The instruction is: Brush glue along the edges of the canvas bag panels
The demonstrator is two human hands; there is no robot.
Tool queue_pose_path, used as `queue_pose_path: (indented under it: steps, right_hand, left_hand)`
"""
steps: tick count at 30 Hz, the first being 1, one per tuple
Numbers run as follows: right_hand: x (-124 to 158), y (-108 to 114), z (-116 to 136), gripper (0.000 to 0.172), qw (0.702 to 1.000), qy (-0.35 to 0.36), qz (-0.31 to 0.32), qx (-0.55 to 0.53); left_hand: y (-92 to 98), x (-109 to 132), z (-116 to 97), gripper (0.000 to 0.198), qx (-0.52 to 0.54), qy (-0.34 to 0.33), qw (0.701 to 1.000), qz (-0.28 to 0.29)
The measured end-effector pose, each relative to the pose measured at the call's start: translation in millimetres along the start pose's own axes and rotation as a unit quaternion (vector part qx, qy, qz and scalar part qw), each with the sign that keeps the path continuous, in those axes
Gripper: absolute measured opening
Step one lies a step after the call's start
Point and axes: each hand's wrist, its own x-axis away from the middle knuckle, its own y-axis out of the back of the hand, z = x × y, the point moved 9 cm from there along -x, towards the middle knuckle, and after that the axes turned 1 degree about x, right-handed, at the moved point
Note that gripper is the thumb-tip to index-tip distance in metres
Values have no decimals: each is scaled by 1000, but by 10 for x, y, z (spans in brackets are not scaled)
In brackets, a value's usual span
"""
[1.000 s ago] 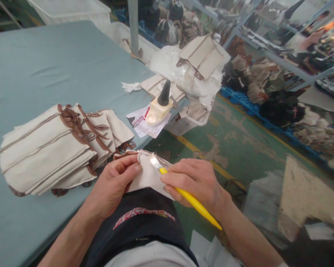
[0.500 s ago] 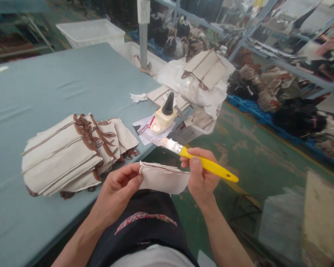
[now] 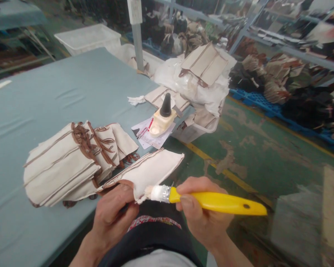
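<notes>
My right hand [image 3: 203, 207] is closed around the yellow handle of a paintbrush [image 3: 217, 200]. White stuff coats its bristles, which meet the near edge of a cream fabric piece [image 3: 161, 167] with brown trim. Fingers of my left hand [image 3: 114, 207] pinch that piece at its near left corner, and its far part slants up over the table edge. To the left lies a stack of similar cream pieces [image 3: 61, 163] with brown cords. Beyond the held piece stands a cut-open pale container [image 3: 163, 124] with a black cone-shaped nozzle [image 3: 166, 105], on a printed sheet [image 3: 144, 135].
A blue-green cloth covers the table [image 3: 44, 100]. Off its right edge, a white bin [image 3: 203, 128] holds plastic and cream pieces. A grey post [image 3: 137, 40] rises at the far edge, near a white tub [image 3: 86, 39]. Loaded shelves [image 3: 247, 29] line the back right.
The brush has come down and toward me, from near the container to the piece's edge. The held fabric piece is turned and opened out, showing more of its face; my left hand is lower.
</notes>
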Motion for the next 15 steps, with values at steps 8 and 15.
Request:
queue_pose_path:
  steps: [8, 15]
  right_hand:
    - [-38, -167, -27, 25, 993, -24, -10, -114]
    - [-101, 588, -594, 35, 958, -119, -198, -169]
  left_hand:
    - [-15, 14, 181, 23, 15, 65, 997, -25]
    - [93, 146, 766, 25, 138, 384, 910, -71]
